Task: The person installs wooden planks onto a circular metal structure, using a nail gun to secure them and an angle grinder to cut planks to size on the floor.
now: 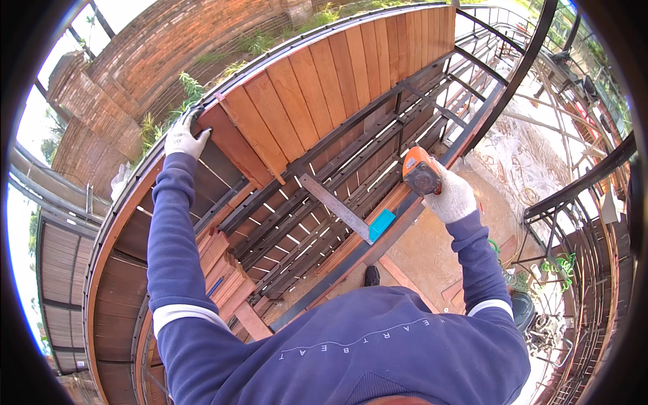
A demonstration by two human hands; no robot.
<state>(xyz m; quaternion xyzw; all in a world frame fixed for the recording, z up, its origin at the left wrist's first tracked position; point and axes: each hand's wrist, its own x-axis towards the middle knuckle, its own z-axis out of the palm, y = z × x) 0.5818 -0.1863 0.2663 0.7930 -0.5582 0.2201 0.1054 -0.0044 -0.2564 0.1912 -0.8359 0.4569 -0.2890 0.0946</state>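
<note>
Dark red board [233, 148], lying just beside the left end of a row of planks [331, 81], has its outer end at the fingers of the gloved left hand [182, 138]. The thumb and forefinger of that hand stand apart there, at the board's end, and the rest of the board runs away from them toward the person's side of the row; whether they press or grip it I cannot tell. The gloved right hand [447, 192], on the person's side of the row and well apart from the board, has its fingers wrapped around an orange and black power drill [421, 172]. Between the row and the person, dark metal bars [317, 165] run lengthwise, and a square [337, 209] with a turquoise handle lies across them. A stack of wood pieces [233, 270] sits on the person's side of the row, below its left end, with a blue pen [215, 287] on top. Beyond the row's far edge stands a brick wall [169, 64] with green plants [192, 91] at its foot.
</note>
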